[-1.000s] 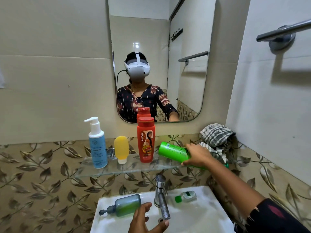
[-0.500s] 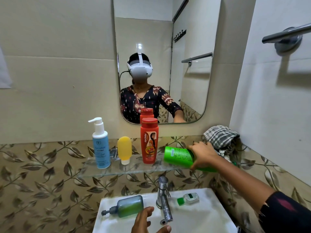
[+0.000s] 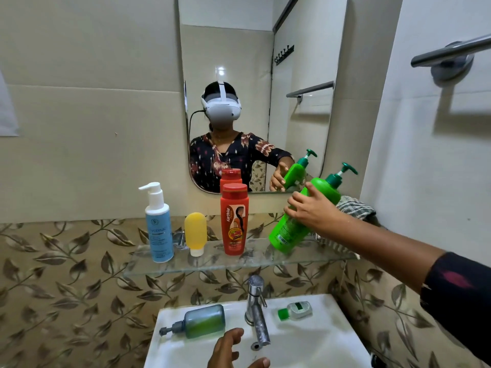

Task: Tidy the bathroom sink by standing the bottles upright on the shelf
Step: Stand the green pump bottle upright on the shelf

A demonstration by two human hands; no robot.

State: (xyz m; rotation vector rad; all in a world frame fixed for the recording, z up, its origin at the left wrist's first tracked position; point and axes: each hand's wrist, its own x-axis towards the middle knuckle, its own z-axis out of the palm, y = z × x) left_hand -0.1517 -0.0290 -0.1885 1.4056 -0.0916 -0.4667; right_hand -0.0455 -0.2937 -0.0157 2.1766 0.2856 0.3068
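Note:
My right hand (image 3: 312,208) grips a green pump bottle (image 3: 292,227), tilted with its pump up and to the right and its base low over the right part of the glass shelf (image 3: 212,266). Upright on the shelf stand a blue-and-white pump bottle (image 3: 159,229), a yellow tube (image 3: 196,232) and a red shampoo bottle (image 3: 234,219). A grey-green pump bottle (image 3: 202,321) and a small clear bottle with a green cap (image 3: 296,310) lie on their sides on the sink rim (image 3: 332,330). My left hand (image 3: 233,351) hovers open over the basin, empty.
A chrome tap (image 3: 256,309) rises between the two lying bottles. A checked cloth (image 3: 354,208) sits behind my right hand in the corner. The mirror (image 3: 260,75) hangs above the shelf. A towel bar (image 3: 451,51) juts from the right wall.
My right hand has swung the green pump bottle from lying nearly flat to steeply tilted, pump end up, its base down at the shelf. My left hand has stayed over the basin.

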